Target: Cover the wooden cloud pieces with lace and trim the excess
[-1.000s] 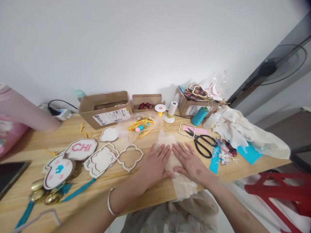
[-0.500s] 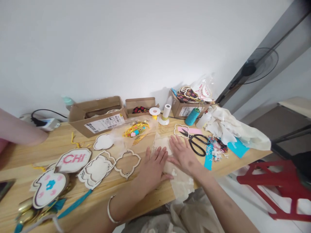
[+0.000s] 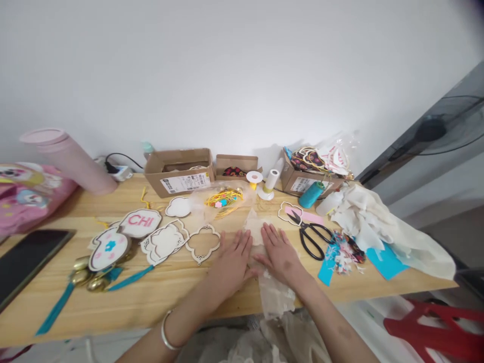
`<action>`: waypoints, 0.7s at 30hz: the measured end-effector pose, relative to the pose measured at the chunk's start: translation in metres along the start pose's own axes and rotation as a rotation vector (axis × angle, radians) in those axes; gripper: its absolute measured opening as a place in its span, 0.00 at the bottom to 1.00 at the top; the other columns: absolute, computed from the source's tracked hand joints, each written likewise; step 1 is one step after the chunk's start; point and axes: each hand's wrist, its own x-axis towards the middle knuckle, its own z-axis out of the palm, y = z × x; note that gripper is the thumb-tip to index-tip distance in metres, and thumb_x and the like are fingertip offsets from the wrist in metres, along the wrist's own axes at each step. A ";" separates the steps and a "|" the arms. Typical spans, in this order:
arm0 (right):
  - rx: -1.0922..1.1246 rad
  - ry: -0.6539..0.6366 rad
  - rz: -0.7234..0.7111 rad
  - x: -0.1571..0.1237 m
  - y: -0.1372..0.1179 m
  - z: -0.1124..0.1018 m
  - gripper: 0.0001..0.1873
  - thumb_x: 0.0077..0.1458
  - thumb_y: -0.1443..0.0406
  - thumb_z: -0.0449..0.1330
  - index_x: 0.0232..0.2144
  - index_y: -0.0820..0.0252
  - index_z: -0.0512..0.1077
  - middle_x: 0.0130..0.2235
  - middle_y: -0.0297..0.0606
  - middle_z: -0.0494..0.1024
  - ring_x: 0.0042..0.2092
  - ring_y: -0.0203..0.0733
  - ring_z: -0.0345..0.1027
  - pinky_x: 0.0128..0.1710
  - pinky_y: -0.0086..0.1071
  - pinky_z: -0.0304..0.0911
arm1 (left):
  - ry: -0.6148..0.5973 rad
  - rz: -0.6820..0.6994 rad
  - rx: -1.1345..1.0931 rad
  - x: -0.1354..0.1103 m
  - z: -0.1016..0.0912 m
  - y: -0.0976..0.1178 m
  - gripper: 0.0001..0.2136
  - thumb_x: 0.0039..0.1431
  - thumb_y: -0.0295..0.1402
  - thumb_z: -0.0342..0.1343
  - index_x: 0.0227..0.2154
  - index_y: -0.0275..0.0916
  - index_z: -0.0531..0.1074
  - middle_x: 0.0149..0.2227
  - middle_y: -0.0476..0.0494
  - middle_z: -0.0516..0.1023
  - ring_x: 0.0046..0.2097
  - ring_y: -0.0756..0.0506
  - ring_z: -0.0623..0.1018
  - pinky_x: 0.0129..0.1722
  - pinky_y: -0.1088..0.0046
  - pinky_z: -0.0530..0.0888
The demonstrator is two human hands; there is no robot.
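A strip of thin, pale, sheer fabric (image 3: 277, 295) lies on the wooden table and hangs over its front edge. My left hand (image 3: 234, 259) rests flat on the left side of it, fingers stretched out, partly on the wood. Flat on its right side lies my right hand (image 3: 280, 254), fingers extended and the thumb pointing toward the left hand. Both palms face down and hide part of the cloth. Black-handled scissors (image 3: 312, 234) lie open just right of my right hand. Left of my left hand is a cut-out wooden frame (image 3: 203, 244).
Cardboard boxes (image 3: 151, 177) stand along the wall, with thread spools (image 3: 310, 194) in front of the right one. Embroidered plaques (image 3: 140, 223) with tassels lie left, near a phone (image 3: 30, 259) and a pink tumbler (image 3: 75, 161). Crumpled cream cloth (image 3: 393, 234) covers the right end.
The view has swung left, bringing the tumbler, pink bag and phone into sight. Both hands stay flat on the fabric with little visible movement.
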 end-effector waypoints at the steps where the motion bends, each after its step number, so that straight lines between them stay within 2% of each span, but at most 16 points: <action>1: 0.000 0.003 0.000 0.001 0.001 0.002 0.37 0.55 0.50 0.43 0.58 0.74 0.48 0.61 0.50 0.45 0.62 0.48 0.36 0.59 0.45 0.40 | 0.018 -0.049 0.007 0.001 0.003 0.003 0.29 0.58 0.49 0.32 0.56 0.34 0.55 0.58 0.34 0.58 0.60 0.36 0.54 0.54 0.42 0.45; 4: -0.021 0.005 -0.015 0.003 0.004 0.008 0.35 0.55 0.55 0.46 0.58 0.73 0.49 0.61 0.51 0.45 0.62 0.49 0.37 0.58 0.46 0.41 | 0.049 -0.154 0.013 0.008 0.008 0.011 0.31 0.57 0.50 0.32 0.56 0.32 0.55 0.58 0.31 0.57 0.60 0.35 0.52 0.54 0.42 0.43; 9: -0.053 -0.010 -0.048 0.003 0.006 0.013 0.33 0.52 0.62 0.47 0.58 0.74 0.47 0.61 0.51 0.45 0.62 0.50 0.37 0.58 0.47 0.41 | 0.045 -0.194 -0.010 0.020 0.007 0.019 0.31 0.57 0.50 0.32 0.56 0.33 0.55 0.58 0.32 0.58 0.60 0.36 0.54 0.54 0.44 0.46; 16: -0.001 0.004 -0.046 0.004 0.006 0.013 0.33 0.53 0.61 0.46 0.58 0.76 0.48 0.60 0.51 0.45 0.61 0.51 0.38 0.58 0.47 0.41 | 0.009 -0.298 -0.053 0.021 0.010 0.020 0.30 0.57 0.49 0.33 0.56 0.34 0.55 0.58 0.35 0.56 0.59 0.34 0.55 0.52 0.40 0.47; 21: 0.008 0.009 -0.043 0.007 0.008 0.015 0.33 0.55 0.57 0.44 0.58 0.74 0.49 0.60 0.50 0.46 0.61 0.50 0.39 0.58 0.46 0.41 | -0.006 -0.348 -0.069 0.025 0.004 0.022 0.27 0.59 0.47 0.33 0.54 0.34 0.59 0.58 0.34 0.57 0.58 0.35 0.57 0.51 0.38 0.48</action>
